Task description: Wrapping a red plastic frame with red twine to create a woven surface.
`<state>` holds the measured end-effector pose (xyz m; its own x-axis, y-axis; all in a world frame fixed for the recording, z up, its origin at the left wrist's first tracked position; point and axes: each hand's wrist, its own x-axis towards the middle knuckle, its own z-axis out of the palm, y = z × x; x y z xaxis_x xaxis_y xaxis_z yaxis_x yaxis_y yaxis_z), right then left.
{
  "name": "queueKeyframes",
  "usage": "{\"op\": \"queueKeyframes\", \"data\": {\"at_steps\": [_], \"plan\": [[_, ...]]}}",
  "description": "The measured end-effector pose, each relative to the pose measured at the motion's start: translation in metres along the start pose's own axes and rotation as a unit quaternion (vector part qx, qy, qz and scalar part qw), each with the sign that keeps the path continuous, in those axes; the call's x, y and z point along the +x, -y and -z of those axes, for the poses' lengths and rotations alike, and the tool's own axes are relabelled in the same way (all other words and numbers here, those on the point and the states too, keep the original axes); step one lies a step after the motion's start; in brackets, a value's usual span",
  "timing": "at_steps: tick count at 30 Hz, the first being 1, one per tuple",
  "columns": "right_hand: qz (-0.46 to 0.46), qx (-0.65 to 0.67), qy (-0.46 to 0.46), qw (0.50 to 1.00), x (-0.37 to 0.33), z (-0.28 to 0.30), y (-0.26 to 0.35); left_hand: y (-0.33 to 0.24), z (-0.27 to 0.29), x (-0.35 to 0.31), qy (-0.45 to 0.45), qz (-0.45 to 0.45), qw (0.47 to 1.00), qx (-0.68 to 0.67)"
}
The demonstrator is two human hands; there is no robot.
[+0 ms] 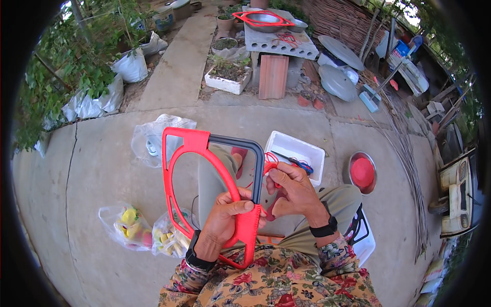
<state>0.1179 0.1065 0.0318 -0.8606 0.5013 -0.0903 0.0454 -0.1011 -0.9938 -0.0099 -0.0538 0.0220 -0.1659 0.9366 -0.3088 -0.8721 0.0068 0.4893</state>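
Upright in front of me stands a frame (190, 140) with rounded corners. Red material with a large oval opening wraps most of it, and a dark grey bar (258, 171) shows bare along the top and upper right side. Stitch-like marks run along the red edge low on the right. My left hand (225, 216) grips the frame there, thumb pressed on the red wrapping. Just right of the bar, my right hand (295, 193) is closed in a pinch on a red cord (269, 166). Part of the cord loops above those fingers.
Beyond my right hand sits a white foam box (318, 153) with cord and a blue-black tool. A metal bowl (375, 174) holds something red. Black frames lie in a white bin (366, 250). Plastic bags (108, 217) rest at left. Another red frame (244, 18) lies on a far slab.
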Motion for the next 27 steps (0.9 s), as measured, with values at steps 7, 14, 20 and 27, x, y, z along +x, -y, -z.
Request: {"op": "queueKeyframes", "data": {"at_steps": [7,14,20,27], "plan": [[0.144,-0.26,0.019,0.955,-0.006,0.012,-0.014,0.001,0.0,0.006,-0.015,0.002,1.0,-0.007],[0.001,-0.324,0.142,0.935,-0.006,0.007,0.033,-0.001,-0.009,0.0,-0.009,-0.001,1.0,-0.002],[-0.129,-0.132,0.272,0.944,0.001,0.005,0.063,-0.001,-0.02,-0.004,-0.004,0.006,1.0,0.019],[-0.122,-0.031,0.277,0.953,0.012,0.012,0.057,-0.001,-0.033,-0.006,-0.005,0.005,0.998,0.056]]}}
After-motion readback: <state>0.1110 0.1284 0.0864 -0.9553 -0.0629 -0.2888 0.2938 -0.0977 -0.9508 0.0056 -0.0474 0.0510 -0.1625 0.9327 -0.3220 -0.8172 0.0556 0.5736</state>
